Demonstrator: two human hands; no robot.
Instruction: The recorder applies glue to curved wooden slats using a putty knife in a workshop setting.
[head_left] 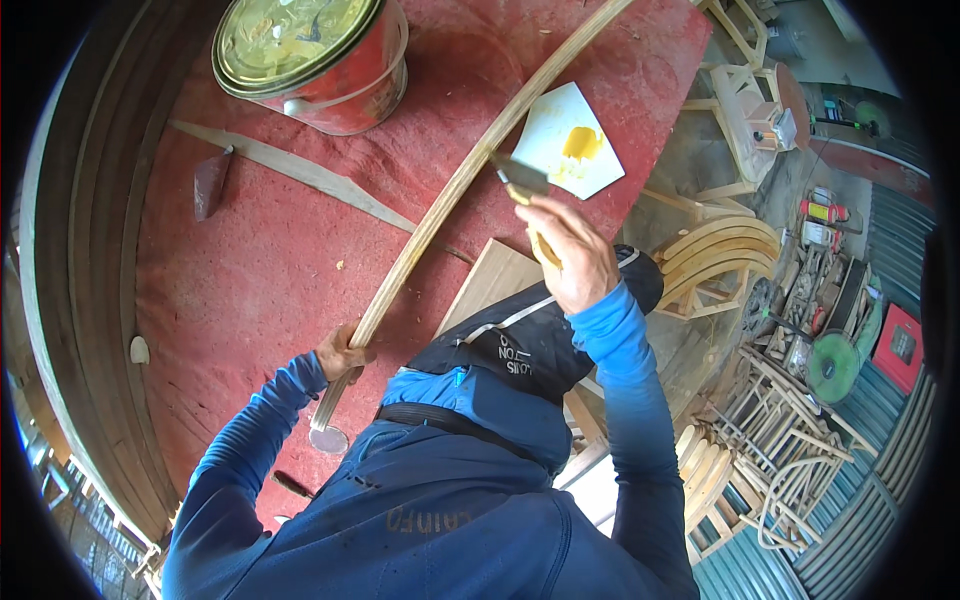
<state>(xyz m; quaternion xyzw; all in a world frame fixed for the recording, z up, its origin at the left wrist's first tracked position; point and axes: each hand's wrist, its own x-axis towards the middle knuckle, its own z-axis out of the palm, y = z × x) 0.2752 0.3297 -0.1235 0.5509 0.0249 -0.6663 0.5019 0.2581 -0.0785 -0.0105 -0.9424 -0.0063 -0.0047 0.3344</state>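
A long, slightly curved strip of wood (438,212) runs from near my body up across the red-covered table (260,270). My left hand (343,353) is closed around it near its lower end. In my right hand (576,252) is a putty knife (524,176) with a yellowish handle. Its blade is close to the strip's right side; I cannot tell whether they touch. Just beyond the blade lies a white angular board (602,172), bearing a smear of yellow paste (582,143).
A red bucket (345,108) with a paint-stained lid stands at the far left. A thin tapered wood piece (300,172) and a folded dark-red sheet (210,187) lie nearby. Curved dark boards (110,300) line the left side. Wooden frames (735,130) and a green fan (834,366) stand at right.
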